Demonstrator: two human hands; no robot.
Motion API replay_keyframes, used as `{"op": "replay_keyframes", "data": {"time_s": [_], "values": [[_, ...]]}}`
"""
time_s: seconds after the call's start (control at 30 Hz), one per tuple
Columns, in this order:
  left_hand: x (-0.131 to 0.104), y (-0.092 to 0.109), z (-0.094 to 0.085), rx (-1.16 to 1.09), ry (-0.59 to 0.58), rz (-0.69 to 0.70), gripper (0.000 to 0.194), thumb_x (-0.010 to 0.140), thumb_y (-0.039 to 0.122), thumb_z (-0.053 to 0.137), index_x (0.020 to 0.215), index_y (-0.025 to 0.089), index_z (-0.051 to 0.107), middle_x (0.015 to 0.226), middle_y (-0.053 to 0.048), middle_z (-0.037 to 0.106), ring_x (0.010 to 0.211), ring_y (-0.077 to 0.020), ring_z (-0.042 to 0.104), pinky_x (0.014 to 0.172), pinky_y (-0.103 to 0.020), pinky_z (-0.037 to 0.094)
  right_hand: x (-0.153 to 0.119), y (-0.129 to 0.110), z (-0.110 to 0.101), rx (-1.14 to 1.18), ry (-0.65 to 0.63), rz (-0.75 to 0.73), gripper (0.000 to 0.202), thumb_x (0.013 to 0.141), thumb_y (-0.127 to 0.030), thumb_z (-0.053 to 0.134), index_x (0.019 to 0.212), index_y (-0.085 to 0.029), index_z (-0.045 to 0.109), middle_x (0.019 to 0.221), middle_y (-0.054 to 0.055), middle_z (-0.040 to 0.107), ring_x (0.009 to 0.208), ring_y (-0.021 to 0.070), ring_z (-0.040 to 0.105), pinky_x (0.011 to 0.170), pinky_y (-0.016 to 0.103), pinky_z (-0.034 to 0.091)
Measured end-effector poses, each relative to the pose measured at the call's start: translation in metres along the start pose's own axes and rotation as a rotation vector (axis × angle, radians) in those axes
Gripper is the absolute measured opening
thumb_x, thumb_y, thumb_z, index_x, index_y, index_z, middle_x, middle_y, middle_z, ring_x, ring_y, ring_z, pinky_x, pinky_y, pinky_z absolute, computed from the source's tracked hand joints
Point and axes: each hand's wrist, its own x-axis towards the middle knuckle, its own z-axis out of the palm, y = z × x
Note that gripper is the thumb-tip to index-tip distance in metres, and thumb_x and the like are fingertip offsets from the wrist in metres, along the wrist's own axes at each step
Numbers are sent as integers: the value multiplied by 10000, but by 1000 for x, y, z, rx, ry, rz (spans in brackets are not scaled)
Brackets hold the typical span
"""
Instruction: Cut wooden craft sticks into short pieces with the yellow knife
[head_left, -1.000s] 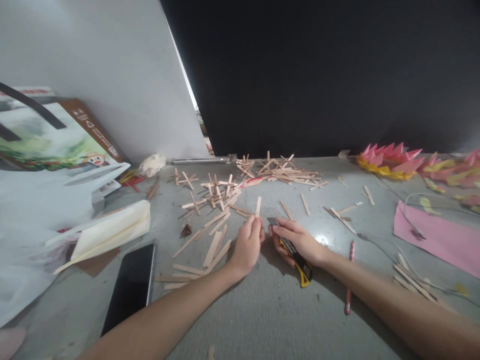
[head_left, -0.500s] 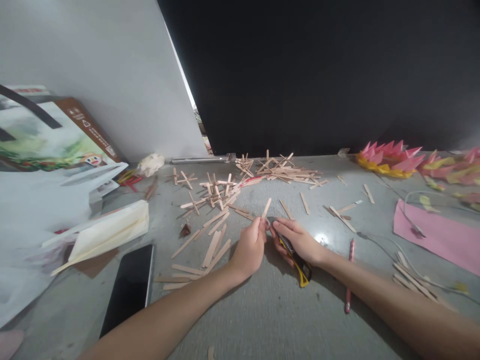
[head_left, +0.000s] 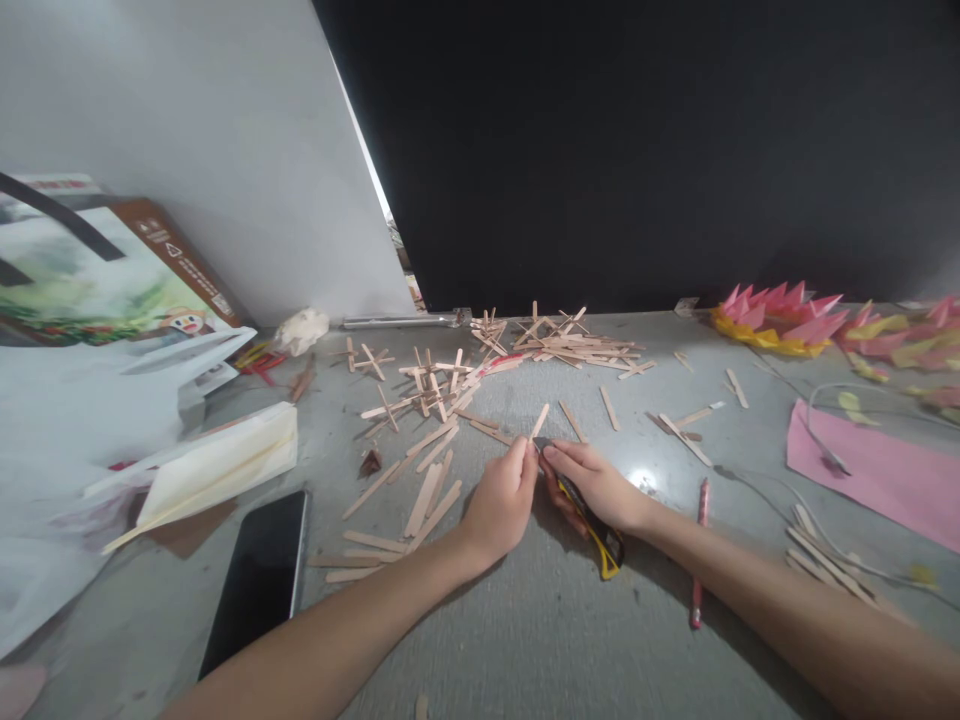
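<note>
My left hand [head_left: 501, 500] is closed around a wooden craft stick [head_left: 539, 421], whose upper end pokes out above the fingers. Close beside it, my right hand [head_left: 589, 487] grips a yellow and black utility knife [head_left: 600, 535]. The knife's front end is up against the stick near my left fingertips; the blade itself is too small to make out. Loose craft sticks [head_left: 426, 500] lie left of my left hand. Farther back are crossed stick pieces [head_left: 431, 385] and a heap of sticks [head_left: 577, 345].
A phone [head_left: 259, 580] lies by my left forearm, with paper and a bag [head_left: 112, 270] beyond. A pink pencil [head_left: 700, 555] is near my right forearm. Pink paper [head_left: 877, 470], a cable and pink-yellow folded paper flowers [head_left: 780, 320] are at right. A black panel [head_left: 637, 150] stands behind.
The stick's exposed end has shifted slightly right and down, with my left hand moving a little toward the knife. My right hand has barely moved.
</note>
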Motion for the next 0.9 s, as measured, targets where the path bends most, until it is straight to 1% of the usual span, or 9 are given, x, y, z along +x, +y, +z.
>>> {"op": "replay_keyframes", "data": {"time_s": [0.17, 0.43, 0.63, 0.77, 0.9], "values": [[-2, 0, 0, 52, -3, 14, 372, 1101, 445, 299, 799, 237, 363, 636, 56, 427, 580, -140, 446, 592, -281, 273, 0, -1, -1, -10, -14, 14, 467, 1011, -633, 512, 780, -227, 493, 521, -81, 532, 318, 99, 477, 277, 206, 406], [-4, -3, 2, 249, -25, -7, 316, 1098, 386, 249, 887, 240, 433, 636, 25, 495, 562, -170, 511, 572, -292, 246, 0, -4, -5, -19, -90, 70, 467, 1010, -631, 500, 766, -234, 473, 465, -89, 523, 278, 110, 475, 250, 198, 373], [-5, -4, 2, 409, -59, -25, 300, 1101, 340, 242, 970, 229, 487, 659, -9, 582, 584, -194, 582, 560, -298, 235, -1, -5, -1, -9, -87, 85, 466, 994, -643, 512, 774, -234, 472, 453, -94, 518, 275, 115, 485, 250, 194, 372], [-4, -5, 2, 448, -67, -8, 294, 1099, 316, 245, 972, 229, 495, 670, -20, 612, 597, -200, 604, 559, -298, 248, -1, -7, 1, 104, -130, 105, 423, 981, -613, 532, 801, -236, 471, 454, -96, 508, 275, 121, 483, 253, 194, 365], [-4, -5, 2, 419, -77, -6, 256, 1091, 308, 277, 963, 230, 485, 701, -33, 646, 615, -209, 628, 561, -295, 282, 1, -8, 2, 250, -205, 141, 373, 972, -582, 544, 840, -242, 464, 453, -108, 486, 262, 123, 452, 265, 210, 401]]}}
